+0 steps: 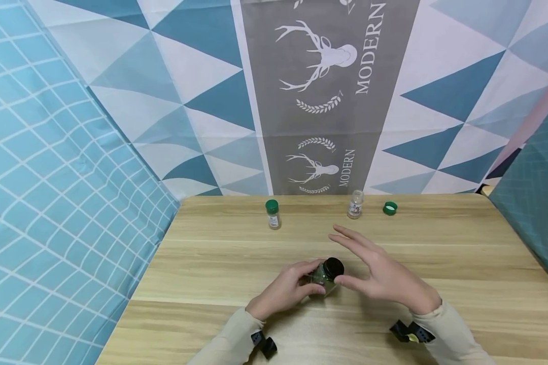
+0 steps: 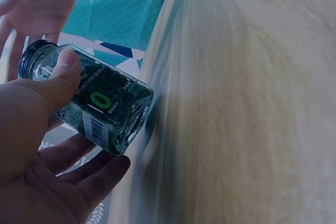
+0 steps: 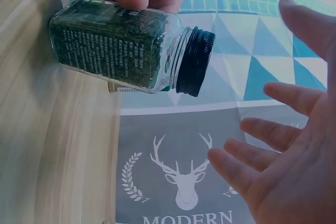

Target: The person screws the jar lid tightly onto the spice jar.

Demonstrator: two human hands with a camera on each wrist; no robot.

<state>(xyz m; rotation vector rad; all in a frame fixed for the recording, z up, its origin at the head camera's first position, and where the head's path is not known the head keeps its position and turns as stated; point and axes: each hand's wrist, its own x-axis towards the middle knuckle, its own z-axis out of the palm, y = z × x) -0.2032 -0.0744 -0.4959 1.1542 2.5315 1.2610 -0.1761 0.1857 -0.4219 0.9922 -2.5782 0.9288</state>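
Observation:
A square glass spice jar [image 3: 113, 45] with a black screw lid [image 3: 195, 62] is full of dried green herb flakes. My left hand [image 1: 289, 286] grips the jar by its sides, thumb on one face and fingers around the other, as the left wrist view shows. The lid is on the jar, which stands at or just above the table. To the right of the lid my right hand [image 1: 376, 271] is spread, fingers extended and holding nothing. In the right wrist view a gap separates its fingers from the lid.
A small green-capped jar [image 1: 272, 214] stands at the back of the wooden table [image 1: 201, 284]. Farther right are an uncapped clear glass jar [image 1: 355, 204] and a loose green cap [image 1: 390, 208]. Patterned cloth hangs behind the table and on both sides.

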